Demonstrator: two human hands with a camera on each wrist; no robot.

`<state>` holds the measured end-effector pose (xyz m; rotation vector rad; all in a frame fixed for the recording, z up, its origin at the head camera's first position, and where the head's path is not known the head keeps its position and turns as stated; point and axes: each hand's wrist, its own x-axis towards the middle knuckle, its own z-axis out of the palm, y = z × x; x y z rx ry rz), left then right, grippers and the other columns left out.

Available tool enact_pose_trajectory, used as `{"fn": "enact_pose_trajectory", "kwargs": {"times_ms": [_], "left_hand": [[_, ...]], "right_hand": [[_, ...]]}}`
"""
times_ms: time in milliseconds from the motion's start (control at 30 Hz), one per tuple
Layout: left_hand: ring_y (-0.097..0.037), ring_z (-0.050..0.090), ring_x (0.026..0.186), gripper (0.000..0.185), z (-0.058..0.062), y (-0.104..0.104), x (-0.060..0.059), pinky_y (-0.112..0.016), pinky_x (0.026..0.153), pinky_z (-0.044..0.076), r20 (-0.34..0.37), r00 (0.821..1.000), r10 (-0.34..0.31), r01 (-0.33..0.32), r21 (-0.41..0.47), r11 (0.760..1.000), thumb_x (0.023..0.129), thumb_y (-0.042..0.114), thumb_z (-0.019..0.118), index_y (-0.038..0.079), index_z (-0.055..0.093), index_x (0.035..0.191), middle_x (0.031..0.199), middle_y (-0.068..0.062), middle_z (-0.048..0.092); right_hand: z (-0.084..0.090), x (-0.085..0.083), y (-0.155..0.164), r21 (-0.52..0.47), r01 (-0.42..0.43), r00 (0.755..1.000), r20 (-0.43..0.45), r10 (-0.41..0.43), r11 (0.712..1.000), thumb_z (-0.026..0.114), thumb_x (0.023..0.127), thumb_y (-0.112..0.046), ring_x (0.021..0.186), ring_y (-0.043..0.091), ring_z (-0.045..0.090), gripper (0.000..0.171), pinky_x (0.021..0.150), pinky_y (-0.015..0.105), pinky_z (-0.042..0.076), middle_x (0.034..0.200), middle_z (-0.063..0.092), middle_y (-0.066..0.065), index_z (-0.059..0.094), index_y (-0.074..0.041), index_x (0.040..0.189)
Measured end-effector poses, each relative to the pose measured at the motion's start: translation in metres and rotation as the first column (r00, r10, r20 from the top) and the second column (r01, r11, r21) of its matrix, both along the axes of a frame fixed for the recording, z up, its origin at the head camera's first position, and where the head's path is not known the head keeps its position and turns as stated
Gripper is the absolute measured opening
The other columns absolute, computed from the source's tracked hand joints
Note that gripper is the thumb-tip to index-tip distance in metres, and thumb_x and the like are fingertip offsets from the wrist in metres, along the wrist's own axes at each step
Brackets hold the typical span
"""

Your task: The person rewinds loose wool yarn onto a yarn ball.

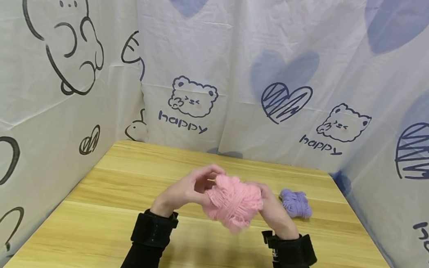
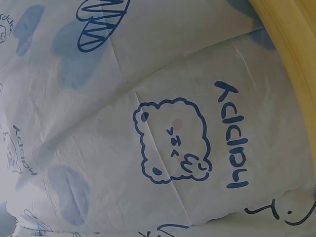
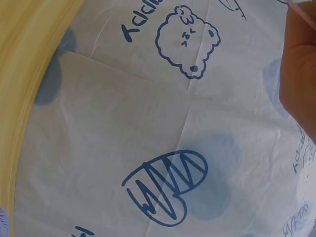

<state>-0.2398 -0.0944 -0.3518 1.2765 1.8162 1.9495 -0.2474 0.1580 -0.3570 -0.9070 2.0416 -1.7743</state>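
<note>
Both hands, left hand [image 1: 190,188] and right hand [image 1: 274,209], grasp a pink yarn ball [image 1: 233,203] above the wooden table [image 1: 94,225]. Just beside the right hand lies a purple yarn ball [image 1: 296,203]

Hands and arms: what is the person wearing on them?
Both arms are in black long sleeves. Each wrist has a wide black strap around it, on the left and on the right. The left hand and right hand are bare: no gloves or rings show.
</note>
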Motion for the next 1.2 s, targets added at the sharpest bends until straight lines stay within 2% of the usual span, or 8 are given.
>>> {"fn": "enact_pose_trajectory", "kwargs": {"times_ms": [100, 233, 400, 500, 700, 967, 1067, 1200], "left_hand": [[-0.016, 0.063, 0.097, 0.053, -0.001, 0.001, -0.001, -0.037, 0.087, 0.055, -0.005, 1.000, 0.004, -0.004, -0.047, 0.999, 0.073, 0.001, 0.065, 0.004, 0.049, 0.123, 0.113, -0.003, 0.062], [-0.017, 0.060, 0.100, 0.050, -0.002, 0.001, -0.002, -0.035, 0.090, 0.051, -0.008, 0.997, 0.080, -0.080, -0.118, 0.990, 0.071, 0.005, 0.067, 0.004, 0.052, 0.119, 0.110, -0.003, 0.060], [-0.020, 0.058, 0.096, 0.044, -0.005, 0.003, -0.006, -0.033, 0.085, 0.052, -0.035, 0.980, 0.196, -0.199, -0.186, 0.962, 0.071, 0.006, 0.067, 0.008, 0.053, 0.113, 0.107, -0.007, 0.059], [-0.022, 0.058, 0.097, 0.041, -0.007, 0.006, -0.008, -0.035, 0.084, 0.053, -0.016, 0.961, 0.277, -0.275, -0.194, 0.942, 0.073, 0.007, 0.069, 0.009, 0.052, 0.110, 0.107, -0.009, 0.057], [-0.022, 0.061, 0.093, 0.041, -0.005, 0.009, -0.011, -0.035, 0.079, 0.055, 0.075, 0.902, 0.425, -0.412, -0.139, 0.900, 0.074, 0.006, 0.073, 0.011, 0.048, 0.106, 0.108, -0.009, 0.052], [-0.018, 0.063, 0.093, 0.038, -0.001, 0.009, -0.012, -0.032, 0.077, 0.058, 0.208, 0.845, 0.492, -0.511, 0.043, 0.859, 0.081, 0.004, 0.069, 0.009, 0.040, 0.106, 0.115, -0.012, 0.052], [-0.017, 0.064, 0.093, 0.034, -0.001, 0.007, -0.011, -0.030, 0.076, 0.058, 0.225, 0.851, 0.474, -0.503, 0.099, 0.858, 0.084, 0.005, 0.065, 0.011, 0.040, 0.107, 0.117, -0.011, 0.055], [-0.018, 0.066, 0.096, 0.035, 0.001, 0.005, -0.009, -0.031, 0.079, 0.058, 0.221, 0.911, 0.348, -0.384, 0.146, 0.912, 0.085, 0.003, 0.062, 0.012, 0.043, 0.113, 0.123, -0.010, 0.055]], "right_hand": [[0.000, -0.001, 0.001, -0.042, 0.025, 0.999, 0.035, -0.024, 0.999, 0.054, 0.096, -0.018, 0.076, 0.007, 0.058, 0.011, 0.068, 0.023, 0.052, 0.084, 0.061, -0.006, 0.063, -0.014, 0.090], [-0.001, -0.002, 0.002, -0.100, 0.098, 0.994, 0.059, -0.092, 0.990, 0.052, 0.099, -0.021, 0.061, 0.001, 0.050, 0.016, 0.054, 0.016, 0.043, 0.072, 0.053, -0.010, 0.060, -0.012, 0.089], [0.002, 0.001, 0.002, -0.159, 0.152, 0.988, 0.009, -0.153, 0.975, 0.051, 0.100, -0.019, 0.054, 0.009, 0.034, 0.016, 0.049, 0.029, 0.024, 0.064, 0.039, -0.006, 0.058, -0.007, 0.092], [0.005, 0.004, 0.002, -0.157, 0.164, 0.984, -0.044, -0.172, 0.974, 0.052, 0.099, -0.018, 0.053, 0.015, 0.031, 0.018, 0.049, 0.036, 0.022, 0.063, 0.038, -0.004, 0.061, -0.001, 0.100], [0.011, 0.010, 0.001, -0.092, 0.206, 0.972, -0.096, -0.215, 0.974, 0.057, 0.097, -0.018, 0.054, 0.012, 0.036, 0.025, 0.047, 0.032, 0.029, 0.064, 0.042, -0.003, 0.063, 0.004, 0.106], [0.007, 0.010, -0.003, -0.035, 0.073, 0.989, -0.128, -0.077, 0.997, 0.057, 0.096, -0.014, 0.054, 0.014, 0.033, 0.023, 0.047, 0.034, 0.026, 0.064, 0.042, -0.004, 0.066, 0.004, 0.107], [0.003, 0.006, -0.006, -0.002, 0.028, 0.993, -0.116, -0.028, 1.000, 0.057, 0.096, -0.014, 0.053, 0.011, 0.034, 0.024, 0.045, 0.033, 0.025, 0.064, 0.042, -0.005, 0.067, 0.006, 0.107], [-0.003, 0.000, -0.007, 0.020, 0.011, 0.997, -0.083, -0.009, 1.000, 0.058, 0.095, -0.014, 0.054, 0.006, 0.035, 0.025, 0.045, 0.028, 0.028, 0.064, 0.045, -0.007, 0.067, 0.007, 0.107]]}}
